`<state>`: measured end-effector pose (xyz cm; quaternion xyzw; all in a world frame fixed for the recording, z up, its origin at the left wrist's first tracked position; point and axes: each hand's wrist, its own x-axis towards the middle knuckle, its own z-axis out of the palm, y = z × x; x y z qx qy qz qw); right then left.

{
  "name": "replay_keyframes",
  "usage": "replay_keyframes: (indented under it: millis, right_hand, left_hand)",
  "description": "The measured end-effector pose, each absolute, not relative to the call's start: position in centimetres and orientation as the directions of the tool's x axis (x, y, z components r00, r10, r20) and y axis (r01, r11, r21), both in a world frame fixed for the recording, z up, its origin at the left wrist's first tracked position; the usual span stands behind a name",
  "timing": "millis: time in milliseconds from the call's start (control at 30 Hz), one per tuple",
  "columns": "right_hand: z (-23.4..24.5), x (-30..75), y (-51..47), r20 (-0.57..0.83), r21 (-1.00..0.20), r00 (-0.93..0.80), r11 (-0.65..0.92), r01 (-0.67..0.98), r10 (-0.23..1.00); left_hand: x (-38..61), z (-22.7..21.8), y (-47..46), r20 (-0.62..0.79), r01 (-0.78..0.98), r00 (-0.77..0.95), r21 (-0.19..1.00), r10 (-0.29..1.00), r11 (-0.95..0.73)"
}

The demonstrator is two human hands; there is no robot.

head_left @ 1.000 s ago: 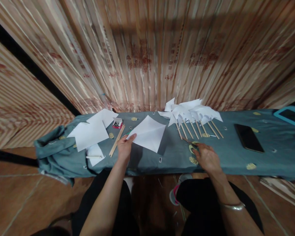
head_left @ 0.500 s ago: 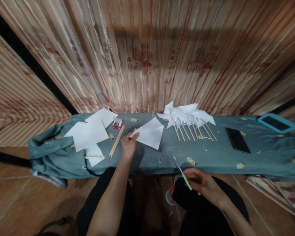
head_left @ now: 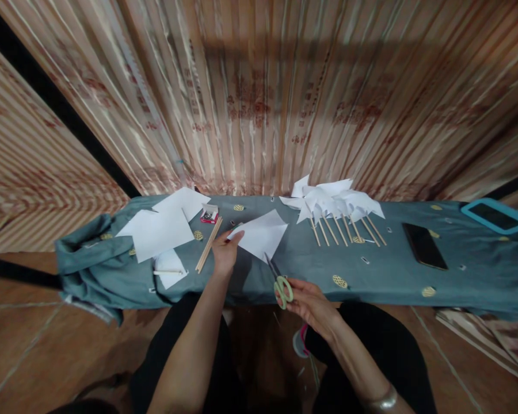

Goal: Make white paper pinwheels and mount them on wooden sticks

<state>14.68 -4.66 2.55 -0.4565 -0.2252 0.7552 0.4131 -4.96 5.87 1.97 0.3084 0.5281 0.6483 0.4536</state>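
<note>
- Head view: your left grip (head_left: 224, 256) pinches the left corner of the paper sheet (head_left: 263, 236) on the table (head_left: 371, 276).
- Your right grip (head_left: 311, 302) is closed around the scissors (head_left: 277, 277) at the table's near edge, blades toward the sheet.

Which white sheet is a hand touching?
The middle square sheet, held at its corner by the left hand; the right hand holds scissors, and the sheets farther left lie untouched.
</note>
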Motion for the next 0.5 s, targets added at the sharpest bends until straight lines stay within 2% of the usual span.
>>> replay_keyframes:
  millis: [100, 200, 333, 500]
  right_hand:
    - [3.2, 15.1, -5.3, -0.459, -0.659, -0.301, -0.547, -0.516, 0.836]
    - [3.8, 15.1, -4.8, -0.424, -0.659, -0.338, -0.543, -0.521, 0.84]
    - [4.6, 15.0, -2.6, -0.429, -0.736, -0.328, -0.536, -0.414, 0.842]
    - [5.0, 15.2, 0.9, -0.281, -0.899, -0.352, -0.373, -0.227, 0.893]
  left_hand:
    - [-5.2, 3.3, 6.1, -0.118, -0.452, -0.477, 0.883, 0.871, -0.127]
    - [-5.6, 4.5, 6.3, -0.185, -0.593, -0.499, 0.786, 0.846, -0.178]
    - [-6.3, 5.2, 6.4, -0.25, -0.692, -0.487, 0.696, 0.837, -0.194]
    - [-7.5, 5.3, 6.6, -0.265, -0.686, -0.506, 0.701, 0.82, -0.197]
